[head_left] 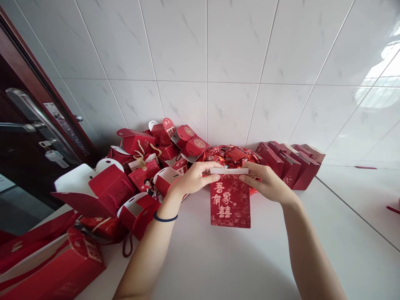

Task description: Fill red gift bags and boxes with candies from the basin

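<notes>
A flat red paper gift bag [230,204] with pale pink characters hangs between my two hands, its top edge folded over to show a white strip. My left hand [200,177] pinches the upper left corner, thumb in front. At the upper right corner my right hand [264,180] grips it the same way. Right behind the bag is a heap of red-wrapped sweets [233,153] in a red container, whose lower part is mostly hidden by the bag and my hands.
Red gift boxes [129,141], several with open flaps, are piled on the left. A large red bag [62,266] lies at the near left. Several red paper bags [290,166] stand in a row at right. Behind are a tiled wall [231,50] and a door handle [26,108].
</notes>
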The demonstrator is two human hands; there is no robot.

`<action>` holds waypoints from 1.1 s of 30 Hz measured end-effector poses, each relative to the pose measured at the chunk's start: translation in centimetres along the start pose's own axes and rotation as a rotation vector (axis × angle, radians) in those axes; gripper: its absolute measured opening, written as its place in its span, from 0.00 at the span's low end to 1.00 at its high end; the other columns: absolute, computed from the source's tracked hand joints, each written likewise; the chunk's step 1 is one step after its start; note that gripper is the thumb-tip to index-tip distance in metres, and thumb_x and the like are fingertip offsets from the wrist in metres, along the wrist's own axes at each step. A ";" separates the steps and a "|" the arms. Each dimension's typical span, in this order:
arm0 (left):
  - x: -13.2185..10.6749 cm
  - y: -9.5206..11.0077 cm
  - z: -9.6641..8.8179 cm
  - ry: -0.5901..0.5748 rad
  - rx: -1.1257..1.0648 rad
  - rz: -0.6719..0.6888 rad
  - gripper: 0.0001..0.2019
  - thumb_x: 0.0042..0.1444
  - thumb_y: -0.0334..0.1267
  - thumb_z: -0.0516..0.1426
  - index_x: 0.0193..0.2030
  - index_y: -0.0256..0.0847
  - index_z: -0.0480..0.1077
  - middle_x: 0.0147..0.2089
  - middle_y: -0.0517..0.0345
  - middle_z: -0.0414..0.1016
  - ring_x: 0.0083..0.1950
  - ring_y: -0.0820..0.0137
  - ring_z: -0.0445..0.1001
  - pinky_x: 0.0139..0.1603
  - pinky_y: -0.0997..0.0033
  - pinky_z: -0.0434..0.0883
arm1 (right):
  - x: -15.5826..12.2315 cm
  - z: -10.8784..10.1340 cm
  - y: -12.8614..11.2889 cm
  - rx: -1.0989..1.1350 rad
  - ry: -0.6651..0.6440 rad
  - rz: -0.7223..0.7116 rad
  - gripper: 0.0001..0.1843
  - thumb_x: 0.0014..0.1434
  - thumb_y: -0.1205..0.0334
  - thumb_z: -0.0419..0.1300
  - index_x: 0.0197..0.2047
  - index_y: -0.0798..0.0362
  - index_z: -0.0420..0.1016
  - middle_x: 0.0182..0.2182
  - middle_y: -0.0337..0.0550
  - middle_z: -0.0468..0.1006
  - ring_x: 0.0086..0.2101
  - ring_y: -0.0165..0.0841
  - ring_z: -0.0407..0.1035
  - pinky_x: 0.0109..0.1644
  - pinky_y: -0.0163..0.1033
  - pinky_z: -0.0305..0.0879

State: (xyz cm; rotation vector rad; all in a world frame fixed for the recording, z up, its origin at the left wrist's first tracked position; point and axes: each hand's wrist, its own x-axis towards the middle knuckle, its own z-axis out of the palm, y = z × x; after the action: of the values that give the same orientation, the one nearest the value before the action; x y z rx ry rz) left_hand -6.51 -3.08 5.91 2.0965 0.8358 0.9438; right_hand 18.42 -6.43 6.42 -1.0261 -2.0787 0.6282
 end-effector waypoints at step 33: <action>-1.1 2.3 1.0 0.152 -0.169 0.106 0.17 0.55 0.40 0.62 0.52 0.41 0.72 0.48 0.53 0.77 0.41 0.67 0.76 0.36 0.74 0.73 | -0.8 -0.6 -1.7 0.157 0.078 -0.033 0.20 0.68 0.45 0.54 0.36 0.52 0.75 0.30 0.42 0.73 0.30 0.33 0.66 0.32 0.38 0.65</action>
State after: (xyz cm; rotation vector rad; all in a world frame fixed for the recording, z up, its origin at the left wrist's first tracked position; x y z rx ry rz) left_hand -5.72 -5.52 6.79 1.9580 0.6985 1.1998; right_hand 18.42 -8.02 7.68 -0.9113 -1.9417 0.7118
